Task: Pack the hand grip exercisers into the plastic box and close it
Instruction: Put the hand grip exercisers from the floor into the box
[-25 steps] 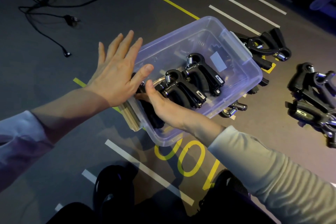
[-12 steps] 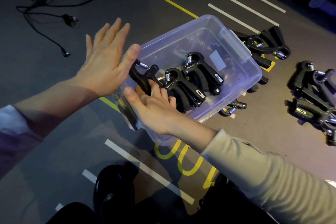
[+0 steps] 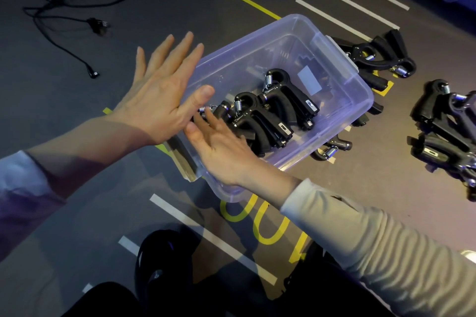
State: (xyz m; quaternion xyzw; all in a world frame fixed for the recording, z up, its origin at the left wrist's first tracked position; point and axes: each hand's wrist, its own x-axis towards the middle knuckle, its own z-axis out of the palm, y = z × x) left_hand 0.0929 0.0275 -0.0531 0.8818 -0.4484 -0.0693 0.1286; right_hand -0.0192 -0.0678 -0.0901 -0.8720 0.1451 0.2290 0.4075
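floor: dark mat (image 3: 64, 116), white and yellow lines, cable (image 3: 64, 10) far-left
box: clear box (image 3: 360, 90) mid-floor, long axis near-left to far-right
grips: three (image 3: 260, 121) inside, handles pointing near-right
your left hand (image 3: 159, 95): flat, fingers straight, against box's left end
your right hand (image 3: 221, 147): fingers relaxed over nearest grip, not clenched

On your far left you see a black cable (image 3: 74, 0) lying in loose loops on the dark grey floor (image 3: 64, 116), with a plug (image 3: 99, 24) at one end and a small connector (image 3: 93, 74) at another. The floor carries white stripes (image 3: 342, 18) at the upper right and a thin yellow line (image 3: 248, 1) beside them. Near you there is one long white stripe (image 3: 211, 237) and yellow painted characters (image 3: 265, 224). At the bottom edge you see black shoes (image 3: 164, 265).
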